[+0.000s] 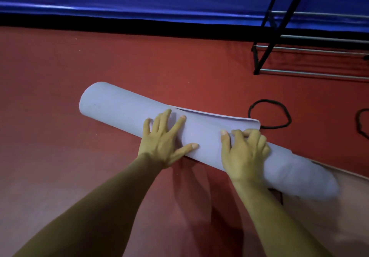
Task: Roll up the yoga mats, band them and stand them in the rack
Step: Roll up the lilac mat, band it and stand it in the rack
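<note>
Head: left hand (162, 139) fingers (178, 125) flat, released on mat (119, 107); right hand (244, 155) fingers grasping mat.

Dim, strong colour cast; lower right corner blurred; wide-angle edge bending.

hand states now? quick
Left hand: open, pressing flat on the rolled lavender foam yoga mat.
Right hand: fingers curled, gripping the same mat.

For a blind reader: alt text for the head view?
Left hand presses and right hand grips a rolled lilac mat on a red floor. A black band lies beyond it, a rack farther right.
</note>
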The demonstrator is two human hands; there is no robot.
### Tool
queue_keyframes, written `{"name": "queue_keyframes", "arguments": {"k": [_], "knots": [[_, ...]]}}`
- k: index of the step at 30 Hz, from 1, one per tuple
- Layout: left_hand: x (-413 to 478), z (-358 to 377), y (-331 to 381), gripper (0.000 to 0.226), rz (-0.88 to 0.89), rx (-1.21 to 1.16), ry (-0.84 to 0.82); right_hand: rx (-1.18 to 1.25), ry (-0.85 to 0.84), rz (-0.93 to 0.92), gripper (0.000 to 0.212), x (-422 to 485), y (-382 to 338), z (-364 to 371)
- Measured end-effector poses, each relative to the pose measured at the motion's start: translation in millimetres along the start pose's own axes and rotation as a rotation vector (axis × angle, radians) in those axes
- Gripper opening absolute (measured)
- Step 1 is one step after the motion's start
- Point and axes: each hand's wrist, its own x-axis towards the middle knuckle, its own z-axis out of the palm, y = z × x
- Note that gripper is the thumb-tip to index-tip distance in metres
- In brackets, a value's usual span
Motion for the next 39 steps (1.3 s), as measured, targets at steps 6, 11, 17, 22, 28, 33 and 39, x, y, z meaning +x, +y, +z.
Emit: {"name": "queue_keyframes", "arguments": {"k": [6, 11, 17, 22, 28, 33, 39], "knots": [[22, -10, 3, 0.106, 0.051, 0.058, -0.001, -0.121, -0.09, -0.081, 0.066, 3, 3, -1], [39, -7, 14, 0.112, 0.078, 0.026, -0.124, -0.128, -0.14, -0.096, 0.066, 12, 10, 6], [52, -6, 13, 0.099, 0.084, -0.053, -0.117, -0.176, -0.075, -0.101, 0.057, 23, 15, 4], [54, -1, 16, 0.087, 0.045, -0.064, -0.078, -0.139, -0.094, -0.112, 0.059, 22, 12, 2], [64, -7, 24, 0.092, 0.079, -0.027, -0.081, -0.141, -0.294, -0.034, 0.065, 24, 20, -5], [78, -13, 26, 0.095, 0.125, 0.019, -0.114, -0.103, -0.169, -0.053, 0.057, 33, 24, -2], [99, 5, 29, 0.094, 0.138, -0.028, -0.086, -0.096, -0.101, -0.14, 0.058, 53, 45, 18]]}}
